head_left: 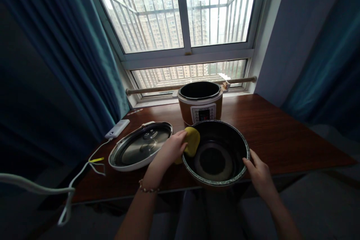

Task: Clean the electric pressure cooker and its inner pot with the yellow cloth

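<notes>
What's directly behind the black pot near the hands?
A cooker, its control panel visible. The pot covers part of the cooker's lower front edge.

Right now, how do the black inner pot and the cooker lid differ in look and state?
The black inner pot is deep and dark inside; the cooker lid is shallow, with a shiny metal underside and white outer edge. The right hand grips the pot's rim while the left hand holds a yellow cloth against it; the lid lies on the wooden table, underside up. Both look round.
</notes>
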A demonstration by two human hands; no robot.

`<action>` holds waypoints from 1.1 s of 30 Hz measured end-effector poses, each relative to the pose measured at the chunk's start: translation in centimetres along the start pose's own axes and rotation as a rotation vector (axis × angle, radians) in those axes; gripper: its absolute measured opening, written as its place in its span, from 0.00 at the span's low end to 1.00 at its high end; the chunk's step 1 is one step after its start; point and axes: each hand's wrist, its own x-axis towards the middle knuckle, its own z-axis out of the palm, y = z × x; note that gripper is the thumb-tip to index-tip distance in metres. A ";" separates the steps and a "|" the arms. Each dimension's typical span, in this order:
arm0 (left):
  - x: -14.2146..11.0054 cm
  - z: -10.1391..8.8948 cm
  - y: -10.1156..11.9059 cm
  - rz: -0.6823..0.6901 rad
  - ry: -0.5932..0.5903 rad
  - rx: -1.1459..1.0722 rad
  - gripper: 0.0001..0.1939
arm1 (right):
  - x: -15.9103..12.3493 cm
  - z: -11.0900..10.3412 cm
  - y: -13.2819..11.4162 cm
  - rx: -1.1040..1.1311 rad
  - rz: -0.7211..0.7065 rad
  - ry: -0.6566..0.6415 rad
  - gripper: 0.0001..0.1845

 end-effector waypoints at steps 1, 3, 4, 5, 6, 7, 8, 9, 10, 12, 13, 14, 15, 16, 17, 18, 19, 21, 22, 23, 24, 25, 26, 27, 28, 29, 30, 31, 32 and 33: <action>0.7 0.1 -0.1 0.001 -0.007 -0.001 0.22 | 0.0 0.1 0.0 -0.006 -0.003 0.006 0.27; 2.2 0.6 -0.5 0.009 -0.026 -0.003 0.25 | -0.1 0.2 0.0 -0.012 -0.010 0.019 0.26; 3.0 0.9 -0.8 0.016 -0.037 -0.003 0.26 | -0.1 0.3 0.0 -0.014 -0.014 0.029 0.26; 3.7 1.3 -1.1 0.027 -0.054 -0.005 0.27 | -0.1 0.4 0.0 -0.015 -0.018 0.043 0.26; 4.5 1.7 -1.4 0.042 -0.074 -0.009 0.28 | -0.1 0.5 0.0 -0.017 -0.019 0.058 0.26; 5.3 2.1 -1.6 0.060 -0.094 -0.014 0.28 | -0.2 0.6 -0.1 -0.021 -0.020 0.075 0.26; 6.1 2.5 -1.8 0.080 -0.113 -0.020 0.29 | -0.2 0.6 -0.1 -0.024 -0.022 0.089 0.26; 6.8 2.8 -2.0 0.101 -0.131 -0.028 0.28 | -0.2 0.7 -0.1 -0.026 -0.023 0.102 0.26; 7.5 3.2 -2.1 0.125 -0.148 -0.039 0.28 | -0.3 0.8 -0.1 -0.026 -0.025 0.112 0.26; 8.6 3.7 -2.2 0.171 -0.173 -0.060 0.28 | -0.3 1.0 -0.1 -0.022 -0.027 0.124 0.25; 9.1 4.0 -2.1 0.192 -0.186 -0.070 0.28 | -0.4 1.1 -0.1 -0.019 -0.026 0.130 0.25; 9.4 4.1 -2.1 0.211 -0.196 -0.079 0.28 | -0.4 1.2 -0.1 -0.014 -0.022 0.137 0.25; 9.7 4.3 -2.1 0.225 -0.205 -0.087 0.29 | -0.4 1.2 -0.1 -0.009 -0.016 0.142 0.25; 9.8 4.3 -2.1 0.235 -0.210 -0.092 0.29 | -0.4 1.3 -0.1 -0.004 -0.009 0.145 0.25; 9.9 4.3 -2.1 0.239 -0.210 -0.095 0.29 | -0.4 1.4 -0.1 0.003 0.000 0.146 0.25; 9.8 4.3 -2.1 0.234 -0.207 -0.094 0.28 | -0.4 1.4 -0.1 0.011 0.009 0.147 0.25; 9.7 4.1 -2.0 0.224 -0.203 -0.086 0.27 | -0.4 1.4 -0.1 0.022 0.018 0.148 0.25; 9.3 3.7 -1.8 0.182 -0.207 -0.036 0.25 | -0.4 1.5 -0.1 0.046 0.035 0.146 0.25; 9.0 3.5 -1.7 0.150 -0.217 0.012 0.25 | -0.3 1.5 -0.1 0.058 0.045 0.148 0.25; 8.7 3.2 -1.6 0.116 -0.232 0.065 0.25 | -0.3 1.5 -0.1 0.065 0.057 0.149 0.25; 8.4 3.0 -1.4 0.081 -0.246 0.117 0.25 | -0.3 1.6 -0.1 0.069 0.071 0.150 0.24; 8.2 2.7 -1.3 0.047 -0.256 0.164 0.24 | -0.3 1.6 -0.1 0.070 0.085 0.152 0.24; 7.9 2.4 -1.2 0.016 -0.264 0.201 0.23 | -0.3 1.6 -0.1 0.071 0.096 0.156 0.24; 7.6 2.1 -1.1 -0.008 -0.269 0.227 0.22 | -0.3 1.6 -0.1 0.073 0.103 0.161 0.24; 7.4 1.8 -0.9 -0.027 -0.272 0.248 0.20 | -0.3 1.7 -0.1 0.077 0.104 0.163 0.24; 7.3 1.5 -0.7 -0.041 -0.275 0.271 0.18 | -0.3 1.7 -0.1 0.081 0.102 0.165 0.23; 7.2 1.1 -0.5 -0.050 -0.274 0.293 0.16 | -0.3 1.6 -0.2 0.086 0.099 0.165 0.23; 7.1 0.8 -0.2 -0.054 -0.269 0.311 0.15 | -0.3 1.6 -0.2 0.088 0.096 0.163 0.23; 7.1 0.5 0.1 -0.038 -0.258 0.328 0.14 | -0.3 1.6 -0.2 0.088 0.094 0.161 0.23; 7.2 0.2 0.5 0.009 -0.248 0.343 0.13 | -0.3 1.6 -0.2 0.085 0.092 0.159 0.24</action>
